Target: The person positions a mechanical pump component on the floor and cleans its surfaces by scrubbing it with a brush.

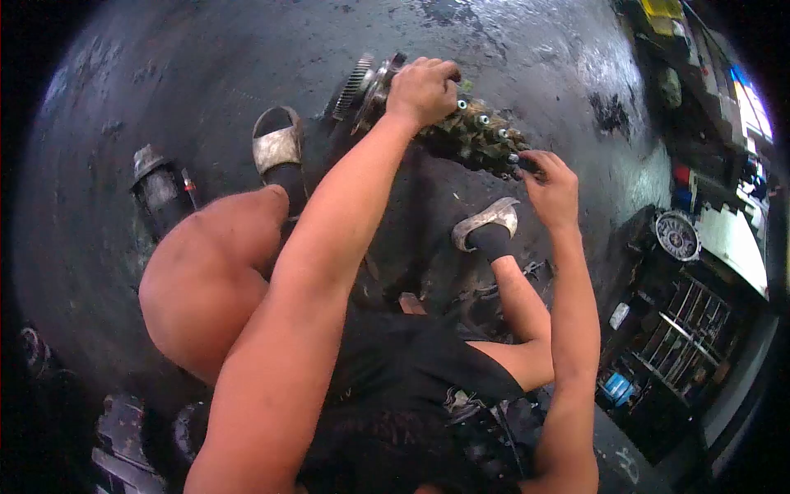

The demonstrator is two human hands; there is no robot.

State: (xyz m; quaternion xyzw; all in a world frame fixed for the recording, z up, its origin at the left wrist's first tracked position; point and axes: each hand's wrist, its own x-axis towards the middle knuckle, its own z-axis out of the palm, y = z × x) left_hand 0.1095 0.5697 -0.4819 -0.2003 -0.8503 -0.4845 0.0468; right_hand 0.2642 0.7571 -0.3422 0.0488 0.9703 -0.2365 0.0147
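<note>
A greasy metal pump-like part point(477, 136) lies on the dark floor, with a toothed gear wheel point(354, 87) at its left end and a row of several round fittings along its top. My left hand point(424, 90) rests over the part near the gear end, its fingers curled down on it. At the right end my right hand point(547, 177) pinches a small dark piece point(527, 165) beside the last fitting. Whether that piece is attached to the part cannot be made out.
My feet in pale sandals point(278, 148) are on the floor on both sides. A dark cylindrical part point(156, 188) lies at the left, near a red-tipped tool point(190, 188). At the right are a round metal disc point(677, 235) and a rack of tools point(687, 333).
</note>
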